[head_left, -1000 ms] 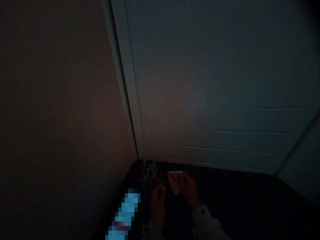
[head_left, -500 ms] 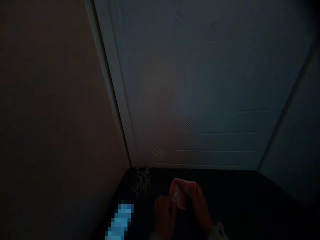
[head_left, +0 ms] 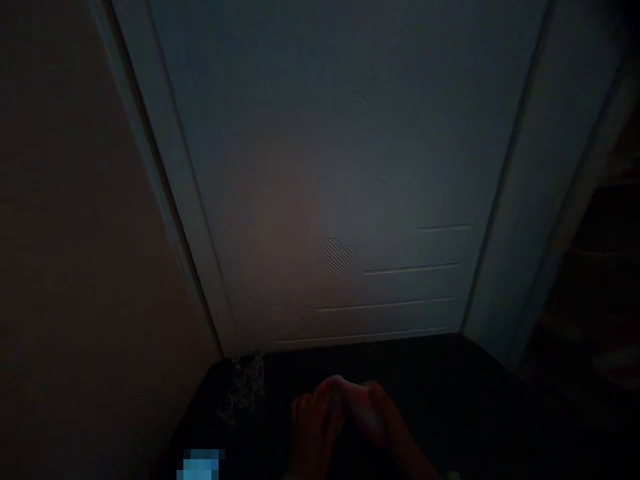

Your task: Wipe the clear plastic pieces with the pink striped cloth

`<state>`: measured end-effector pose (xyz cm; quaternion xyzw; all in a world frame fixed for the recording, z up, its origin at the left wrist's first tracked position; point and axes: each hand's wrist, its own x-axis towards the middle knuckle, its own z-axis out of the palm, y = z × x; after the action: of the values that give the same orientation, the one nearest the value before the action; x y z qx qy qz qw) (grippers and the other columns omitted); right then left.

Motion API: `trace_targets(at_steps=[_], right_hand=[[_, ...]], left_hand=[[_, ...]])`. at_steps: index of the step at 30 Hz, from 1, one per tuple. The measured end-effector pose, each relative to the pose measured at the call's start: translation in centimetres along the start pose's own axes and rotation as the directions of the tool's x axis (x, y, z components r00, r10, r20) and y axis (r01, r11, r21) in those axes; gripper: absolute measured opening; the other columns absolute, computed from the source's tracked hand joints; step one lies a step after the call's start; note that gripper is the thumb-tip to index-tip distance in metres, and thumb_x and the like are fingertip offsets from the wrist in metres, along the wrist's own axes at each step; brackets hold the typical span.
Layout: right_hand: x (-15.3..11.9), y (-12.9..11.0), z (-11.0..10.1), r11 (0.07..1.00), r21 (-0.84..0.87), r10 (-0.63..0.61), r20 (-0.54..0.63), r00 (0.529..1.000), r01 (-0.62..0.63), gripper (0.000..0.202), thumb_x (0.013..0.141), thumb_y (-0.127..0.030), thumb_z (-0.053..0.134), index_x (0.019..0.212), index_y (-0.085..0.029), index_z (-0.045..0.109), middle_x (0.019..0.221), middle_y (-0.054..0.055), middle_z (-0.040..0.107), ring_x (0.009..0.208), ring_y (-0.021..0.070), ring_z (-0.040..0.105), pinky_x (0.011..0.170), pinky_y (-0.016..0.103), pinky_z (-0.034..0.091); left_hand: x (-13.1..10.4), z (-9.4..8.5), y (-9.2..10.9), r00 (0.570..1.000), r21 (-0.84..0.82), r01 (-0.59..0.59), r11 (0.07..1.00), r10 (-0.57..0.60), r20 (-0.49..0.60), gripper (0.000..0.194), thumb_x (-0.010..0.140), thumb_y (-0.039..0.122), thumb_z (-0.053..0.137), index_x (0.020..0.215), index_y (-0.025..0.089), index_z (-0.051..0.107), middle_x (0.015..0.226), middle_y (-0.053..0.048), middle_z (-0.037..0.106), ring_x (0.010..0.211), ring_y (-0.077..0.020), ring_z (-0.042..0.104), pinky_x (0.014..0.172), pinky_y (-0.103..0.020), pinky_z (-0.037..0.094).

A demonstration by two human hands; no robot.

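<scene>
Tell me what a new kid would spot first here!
Probably the bright blue, blocky patch at the bottom left, standing out in the dark. Next, the pink thing between the left hand and the right hand at bottom centre, and the striped heart on the pale panel above them.

We see dim room, faint bluish light. Brownish wall (head_left: 90, 253) at left; pale panel (head_left: 290, 167) ahead, embossed with hearts (head_left: 339, 255) and horizontal lines (head_left: 413, 269). Dark surface (head_left: 425, 373) meets panel's bottom edge. At far right, we make out shadowy shelves (head_left: 615, 253), details unclear.
</scene>
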<state>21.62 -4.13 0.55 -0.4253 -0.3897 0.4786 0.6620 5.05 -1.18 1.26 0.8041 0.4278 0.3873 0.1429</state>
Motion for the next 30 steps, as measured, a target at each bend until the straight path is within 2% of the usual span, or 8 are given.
trace_targets(at_steps=[4, 6, 10, 14, 17, 21, 25, 30], right_hand=[[0.4, 0.5, 0.4, 0.992, 0.082, 0.098, 0.013, 0.995, -0.099, 0.064, 0.067, -0.081, 0.046, 0.076, -0.020, 0.063, 0.075, 0.008, 0.072, 0.068, 0.0270, 0.067, 0.063, 0.041, 0.052], [0.3, 0.5, 0.7, 0.989, 0.092, 0.112, 0.032, 0.993, -0.114, 0.060, 0.066, -0.078, 0.053, 0.078, -0.020, 0.062, 0.077, 0.007, 0.072, 0.070, 0.0255, 0.067, 0.065, 0.038, 0.052], [-0.3, 0.0, 0.9, 0.991, 0.063, 0.116, 0.086, 0.990, -0.121, 0.045, 0.063, -0.060, 0.072, 0.085, -0.022, 0.062, 0.075, 0.002, 0.069, 0.068, 0.0210, 0.063, 0.063, 0.030, 0.049], [-0.7, -0.4, 1.2, 0.991, 0.027, 0.122, 0.154, 0.981, -0.127, 0.042, 0.071, -0.060, 0.066, 0.087, -0.021, 0.061, 0.067, 0.000, 0.066, 0.058, 0.0174, 0.059, 0.053, 0.026, 0.044], [-0.8, -0.9, 1.3, 0.993, -0.007, 0.117, 0.182, 0.976, -0.118, 0.043, 0.071, -0.062, 0.064, 0.081, -0.020, 0.062, 0.063, -0.001, 0.063, 0.052, 0.0156, 0.055, 0.049, 0.025, 0.041], [-0.9, -1.7, 1.4, 0.995, -0.032, 0.098, 0.181, 0.978, -0.094, 0.041, 0.073, -0.059, 0.065, 0.078, -0.018, 0.065, 0.067, 0.000, 0.063, 0.057, 0.0153, 0.055, 0.055, 0.026, 0.043], [-0.9, -1.9, 1.4, 0.996, -0.002, 0.083, 0.165, 0.983, -0.084, 0.043, 0.072, -0.061, 0.064, 0.071, -0.018, 0.065, 0.067, 0.001, 0.065, 0.059, 0.0169, 0.057, 0.057, 0.028, 0.045], [-0.2, -1.0, 0.6, 0.995, 0.065, 0.076, 0.041, 0.996, -0.078, 0.040, 0.069, -0.059, 0.064, 0.063, -0.020, 0.061, 0.061, 0.001, 0.063, 0.058, 0.0188, 0.058, 0.059, 0.030, 0.047]], left_hand=[[-0.6, -0.5, -0.4, 0.998, 0.025, -0.047, 0.999, 0.046, 0.052, 0.035, 0.085, 0.023, 0.057, 0.118, 0.026, 0.065, 0.111, -0.007, 0.072, 0.091, -0.0265, 0.062, 0.082, -0.042, 0.043], [-0.8, -0.8, -0.3, 0.995, 0.044, -0.066, 0.997, 0.062, 0.074, 0.036, 0.086, 0.021, 0.054, 0.122, 0.025, 0.062, 0.115, -0.007, 0.071, 0.092, -0.0257, 0.062, 0.084, -0.043, 0.042], [-0.7, -1.3, 0.1, 0.989, 0.086, -0.100, 0.991, 0.090, 0.115, 0.037, 0.089, 0.020, 0.051, 0.124, 0.027, 0.059, 0.120, -0.006, 0.069, 0.093, -0.0251, 0.062, 0.089, -0.045, 0.038], [-0.6, -1.6, 0.2, 0.981, 0.107, -0.129, 0.986, 0.111, 0.158, 0.038, 0.090, 0.019, 0.048, 0.127, 0.026, 0.058, 0.122, -0.007, 0.068, 0.094, -0.0264, 0.062, 0.089, -0.047, 0.037], [-0.6, -1.7, 0.1, 0.975, 0.109, -0.145, 0.983, 0.123, 0.185, 0.040, 0.089, 0.016, 0.048, 0.127, 0.027, 0.057, 0.124, -0.007, 0.066, 0.096, -0.0266, 0.062, 0.090, -0.048, 0.036], [-0.5, -1.9, 0.2, 0.966, 0.089, -0.157, 0.984, 0.134, 0.220, 0.040, 0.089, 0.017, 0.050, 0.126, 0.030, 0.057, 0.127, -0.004, 0.065, 0.097, -0.0254, 0.062, 0.090, -0.045, 0.037], [-0.5, -1.9, 0.6, 0.962, 0.056, -0.151, 0.987, 0.134, 0.238, 0.035, 0.088, 0.020, 0.053, 0.120, 0.031, 0.062, 0.120, -0.002, 0.069, 0.096, -0.0253, 0.063, 0.090, -0.046, 0.037], [-0.5, -1.2, 0.6, 0.973, 0.012, -0.124, 0.992, 0.119, 0.196, 0.031, 0.088, 0.024, 0.054, 0.117, 0.030, 0.063, 0.111, -0.005, 0.072, 0.093, -0.0242, 0.064, 0.089, -0.045, 0.040]])
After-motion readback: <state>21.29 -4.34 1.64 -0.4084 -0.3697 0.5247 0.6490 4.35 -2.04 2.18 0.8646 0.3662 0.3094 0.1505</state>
